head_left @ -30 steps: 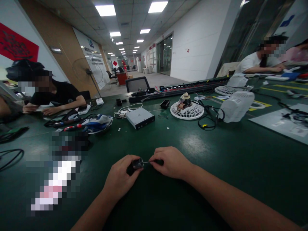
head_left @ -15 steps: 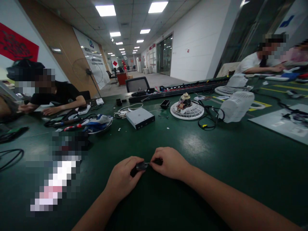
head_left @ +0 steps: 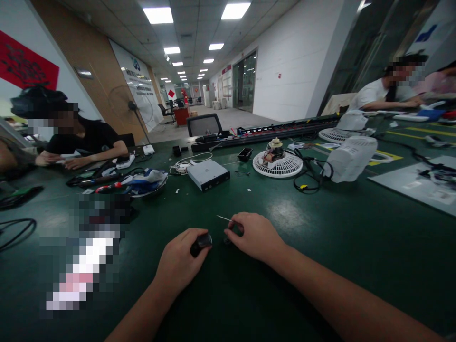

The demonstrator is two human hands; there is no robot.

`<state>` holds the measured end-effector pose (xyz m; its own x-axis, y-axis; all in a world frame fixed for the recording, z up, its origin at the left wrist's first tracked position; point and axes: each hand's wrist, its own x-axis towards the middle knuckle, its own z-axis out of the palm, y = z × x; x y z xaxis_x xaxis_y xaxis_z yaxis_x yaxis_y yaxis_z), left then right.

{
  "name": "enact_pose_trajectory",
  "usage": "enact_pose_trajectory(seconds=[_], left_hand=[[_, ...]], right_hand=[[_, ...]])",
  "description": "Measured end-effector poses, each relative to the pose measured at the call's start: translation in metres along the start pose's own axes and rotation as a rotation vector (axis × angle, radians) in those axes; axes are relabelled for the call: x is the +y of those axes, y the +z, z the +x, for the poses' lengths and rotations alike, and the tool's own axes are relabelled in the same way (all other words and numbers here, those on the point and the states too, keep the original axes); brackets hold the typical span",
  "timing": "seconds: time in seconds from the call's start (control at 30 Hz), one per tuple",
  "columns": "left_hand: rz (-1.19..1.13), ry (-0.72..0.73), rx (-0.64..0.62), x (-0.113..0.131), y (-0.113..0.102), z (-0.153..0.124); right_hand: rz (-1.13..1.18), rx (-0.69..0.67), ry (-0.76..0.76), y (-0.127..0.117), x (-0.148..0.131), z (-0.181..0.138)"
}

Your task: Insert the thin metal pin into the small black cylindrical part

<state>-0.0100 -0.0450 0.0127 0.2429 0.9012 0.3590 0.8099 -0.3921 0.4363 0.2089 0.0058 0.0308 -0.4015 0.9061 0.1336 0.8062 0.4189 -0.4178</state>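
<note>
As the left hand (head_left: pixel 178 260) curls fingers and thumb snugly around it at the lower centre of the frame, a small dark cylinder (head_left: pixel 203 241) shows its glossy end toward the right. The right hand (head_left: pixel 259 236) pinches a thin metal shaft (head_left: pixel 223 218) with thumb and fingers drawn nearly together, the bare tip aimed to the upper left, apart from the cylinder; any handle is hidden by the fingers. Just below those fingertips is a small dark piece (head_left: pixel 227 241), too dim to identify, and whether it is held or lies on the green table (head_left: pixel 245 299) cannot be told.

Clean work here would seem to call for a firm left grip, the cylinder's end turned squarely to the right, the shaft lined up with it and only light, straight pressure, with fingers clear of the tip.

By count: one cylinder, one shaft and one dark piece at the hands; near centre frame, one optical drive (head_left: pixel 208 172) and one hollow black box (head_left: pixel 245 154); right of centre, two round white grilles (head_left: pixel 262 170), the nearer carrying exposed motor parts (head_left: pixel 274 152), and one large white plastic housing (head_left: pixel 351 160). One co-worker in black (head_left: pixel 95 135) sits at upper left, two more co-workers (head_left: pixel 370 93) at upper right.
</note>
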Motion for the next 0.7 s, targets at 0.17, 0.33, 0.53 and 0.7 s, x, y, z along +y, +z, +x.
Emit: enact_pose_trajectory(seconds=[0.17,0.33,0.53,0.7], left_hand=[[0.002,-0.021,-0.017,0.0009,-0.0008,0.0002],[0.003,-0.001,-0.023,-0.0008,0.0003,-0.0004],[-0.037,0.044,-0.062,-0.0011,0.0028,-0.0004],[-0.066,0.082,-0.066,0.0019,0.0019,-0.0011]], right_hand=[[0.099,-0.119,-0.129,0.0040,0.0011,0.0002],[0.325,-0.019,-0.121,0.0030,-0.0015,-0.0020],[0.461,-0.033,-0.277,0.0067,-0.0070,-0.0053],[0.463,-0.036,-0.361,0.0077,-0.0075,-0.0045]])
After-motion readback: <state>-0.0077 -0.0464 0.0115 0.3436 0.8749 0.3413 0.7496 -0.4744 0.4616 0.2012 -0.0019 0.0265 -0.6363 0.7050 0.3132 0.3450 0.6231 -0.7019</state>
